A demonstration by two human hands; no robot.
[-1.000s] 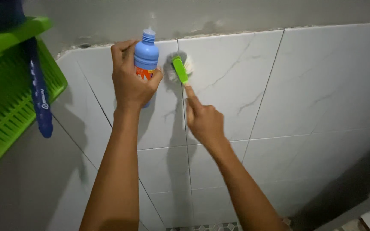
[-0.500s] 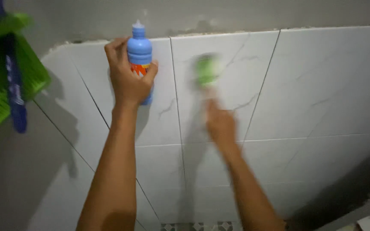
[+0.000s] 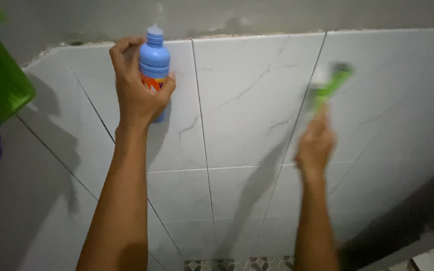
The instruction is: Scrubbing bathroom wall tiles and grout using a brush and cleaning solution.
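Viewing the head camera, I see the left hand with fingers wrapped around a blue bottle against the tiled wall. The right hand, blurred, probably grips the green brush. Risk: bottle slipping. A green basket hangs far left.

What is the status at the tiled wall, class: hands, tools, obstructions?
Left hand grips blue bottle. Right hand holds green brush against white tile wall. Nothing between them.
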